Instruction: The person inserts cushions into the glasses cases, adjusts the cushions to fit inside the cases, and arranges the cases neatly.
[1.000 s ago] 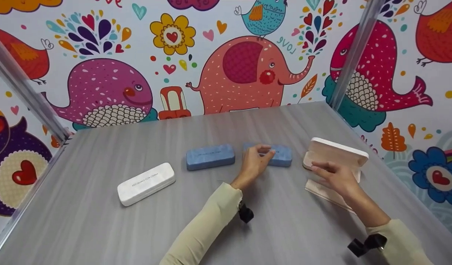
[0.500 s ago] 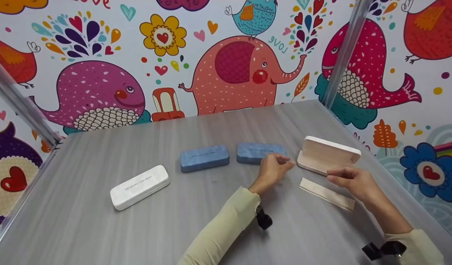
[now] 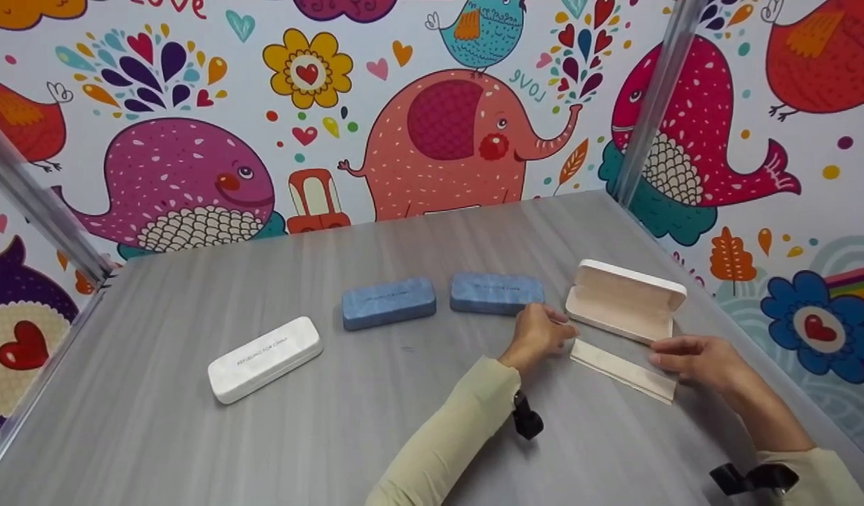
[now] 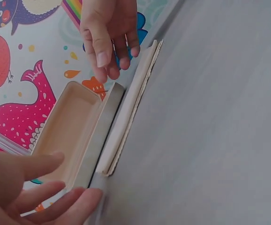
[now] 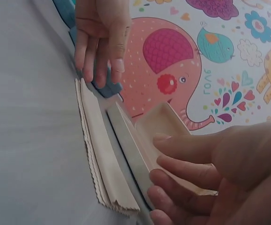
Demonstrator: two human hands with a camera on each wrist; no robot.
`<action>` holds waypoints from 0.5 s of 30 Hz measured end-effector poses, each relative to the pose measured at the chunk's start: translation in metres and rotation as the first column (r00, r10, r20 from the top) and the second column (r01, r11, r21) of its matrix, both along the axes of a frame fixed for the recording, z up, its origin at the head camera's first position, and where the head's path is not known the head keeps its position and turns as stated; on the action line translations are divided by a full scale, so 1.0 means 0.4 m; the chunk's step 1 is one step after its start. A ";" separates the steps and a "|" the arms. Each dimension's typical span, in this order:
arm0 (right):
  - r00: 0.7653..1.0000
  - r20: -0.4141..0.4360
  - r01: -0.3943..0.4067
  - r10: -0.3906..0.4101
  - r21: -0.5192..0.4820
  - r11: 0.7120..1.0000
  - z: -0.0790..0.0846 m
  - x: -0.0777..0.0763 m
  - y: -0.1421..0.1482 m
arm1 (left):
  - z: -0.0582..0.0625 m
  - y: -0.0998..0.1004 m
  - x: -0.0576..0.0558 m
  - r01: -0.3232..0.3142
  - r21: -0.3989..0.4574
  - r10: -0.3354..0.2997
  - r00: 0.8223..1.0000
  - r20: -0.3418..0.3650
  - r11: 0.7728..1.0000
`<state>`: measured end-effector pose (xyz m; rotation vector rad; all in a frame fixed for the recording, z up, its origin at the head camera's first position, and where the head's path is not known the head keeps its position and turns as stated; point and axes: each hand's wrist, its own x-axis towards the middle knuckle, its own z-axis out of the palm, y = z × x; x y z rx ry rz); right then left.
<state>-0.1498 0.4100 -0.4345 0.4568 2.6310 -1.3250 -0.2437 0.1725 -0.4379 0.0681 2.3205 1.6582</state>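
A folded beige cloth (image 3: 623, 370) with zigzag-cut edges lies on the table in front of a white glasses case (image 3: 625, 299), whose lid stands up and shows a beige lining. My left hand (image 3: 540, 332) is at the cloth's left end, fingers loosely bent and holding nothing. At its right end hovers my right hand (image 3: 709, 362), thumb and fingers apart, close to the case's front right corner. Both wrist views show the cloth (image 4: 131, 110) lying between the two hands, along the front of the glasses case (image 5: 131, 145).
Two closed blue glasses cases, one in the middle (image 3: 389, 303) and one to its right (image 3: 497, 293), stand left of the lined case. A closed white glasses case (image 3: 265, 360) sits further left. Patterned walls bound the grey table (image 3: 263, 450) at the back and sides.
Both hands have come away from the blue case and the lined case, moving right and toward me, to the two ends of the cloth. The head view has shifted slightly.
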 end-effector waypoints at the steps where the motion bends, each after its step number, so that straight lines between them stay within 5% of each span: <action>1: 1.000 0.016 -0.008 0.008 0.004 1.000 -0.002 0.000 0.003 | 0.000 0.005 0.000 -0.005 -0.017 0.005 1.000 0.002 1.000; 8: 0.994 0.086 -0.070 0.065 0.050 0.996 -0.011 0.001 0.013 | -0.004 0.031 0.002 0.007 -0.135 -0.014 0.999 -0.052 0.991; 15: 0.991 0.112 -0.084 0.074 0.087 0.993 -0.012 -0.009 0.011 | -0.007 0.041 0.011 0.028 -0.344 -0.099 0.977 -0.191 0.939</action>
